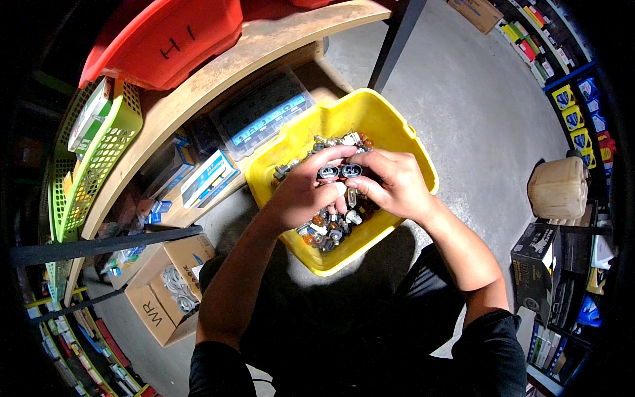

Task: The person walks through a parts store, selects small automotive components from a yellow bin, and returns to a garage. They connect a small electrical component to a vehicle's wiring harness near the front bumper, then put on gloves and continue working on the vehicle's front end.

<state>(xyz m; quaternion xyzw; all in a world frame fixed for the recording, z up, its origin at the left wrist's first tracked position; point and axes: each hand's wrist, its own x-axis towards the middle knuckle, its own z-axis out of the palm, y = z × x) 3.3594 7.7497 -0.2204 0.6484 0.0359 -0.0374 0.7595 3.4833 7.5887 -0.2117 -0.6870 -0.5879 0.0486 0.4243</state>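
Observation:
Both my hands are closed over a yellow plastic tub (390, 116), held close together. Pinched in my left hand (296, 197) is a car bulb whose black oval connector (327, 173) faces up. My right hand (400, 182) grips a similar bulb, its black oval connector (352, 171) right beside the first. Fingers hide the rest of both pieces. Beneath them, loose small bulbs (331, 228) with metal bases, some with amber glass, cover the tub's bottom.
A wooden shelf (278, 33) at the left carries a red bin (165, 46) and a green basket (112, 145). Below it lie a clear organizer case (264, 109) and an open cardboard box (152, 301). A beige jug (557, 188) and a black box (534, 264) stand right.

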